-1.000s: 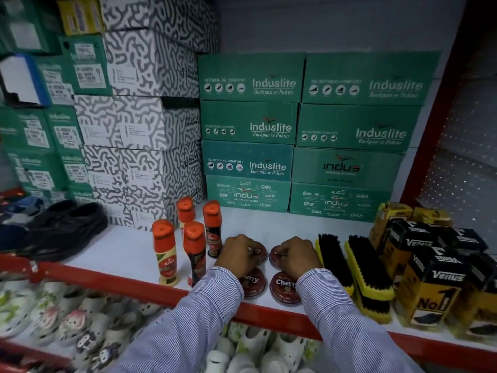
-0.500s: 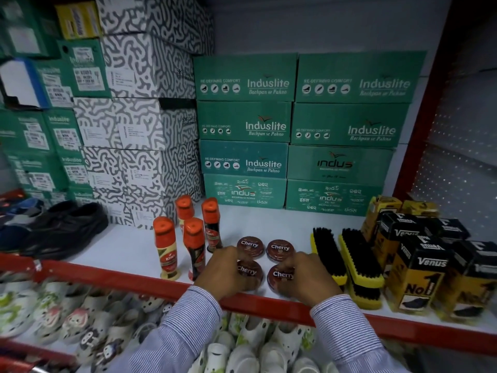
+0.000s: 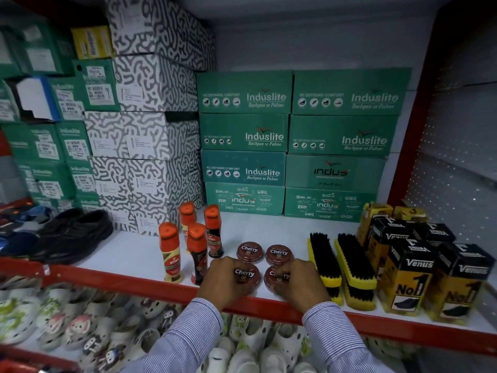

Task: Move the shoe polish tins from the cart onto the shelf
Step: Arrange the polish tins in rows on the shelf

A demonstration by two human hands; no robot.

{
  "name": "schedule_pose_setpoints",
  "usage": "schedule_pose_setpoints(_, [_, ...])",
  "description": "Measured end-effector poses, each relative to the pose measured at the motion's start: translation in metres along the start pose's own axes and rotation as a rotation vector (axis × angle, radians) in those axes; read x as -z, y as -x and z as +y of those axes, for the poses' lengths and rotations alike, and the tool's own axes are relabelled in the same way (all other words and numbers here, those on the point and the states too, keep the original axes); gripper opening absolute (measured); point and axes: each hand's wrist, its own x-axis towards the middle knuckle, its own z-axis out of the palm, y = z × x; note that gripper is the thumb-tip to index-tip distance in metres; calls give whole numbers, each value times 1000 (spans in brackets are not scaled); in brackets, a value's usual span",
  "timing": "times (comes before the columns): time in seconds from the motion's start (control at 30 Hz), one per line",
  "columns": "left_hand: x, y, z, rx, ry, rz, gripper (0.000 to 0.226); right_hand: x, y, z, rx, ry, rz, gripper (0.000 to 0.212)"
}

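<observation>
Left hand (image 3: 224,282) and right hand (image 3: 301,282) each grip one front "Cherry" tin (image 3: 247,275) (beside "Kiwi" bottles (image 3: 170,254)) on the shelf (image 3: 129,254).

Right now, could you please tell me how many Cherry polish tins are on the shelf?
4, in a square: back-left tin, back-right tin, front-left tin under the left hand, front-right tin under the right hand. None looks hidden.

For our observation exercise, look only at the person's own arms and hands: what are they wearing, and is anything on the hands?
Both arms wear long shirt sleeves in a fine blue-and-white stripe, with cuffs closed at the wrists. The left hand and the right hand are bare: no gloves. No ring or watch shows.
</observation>
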Motion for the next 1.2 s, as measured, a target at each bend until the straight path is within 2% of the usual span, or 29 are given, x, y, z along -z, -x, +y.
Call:
schedule_pose_setpoints(0.67, [-6,3,1,26,-41,16,33,0,6,-2,4,-25,16,28])
schedule_pose_setpoints(0.77, [-7,4,0,25,-39,4,30,6,10,-5,15,-24,13,34])
schedule_pose_setpoints(0.87, [-8,3,2,15,-86,36,40,21,18,-3,50,-52,79,36])
schedule_pose_setpoints(0.97, [-10,4,24,-78,-97,122,47,49,27,9,126,-17,254,25])
schedule_pose_setpoints(1.07, [-24,1,62,-254,-21,80,45,79,32,29,93,71,380,27])
schedule_pose_setpoints(1.13, [-41,-1,87,-310,-12,-7,53,92,33,43,48,124,353,27])
schedule_pose_setpoints(1.2, [-56,-4,107,-325,-41,-73,58,95,35,53,35,183,254,23])
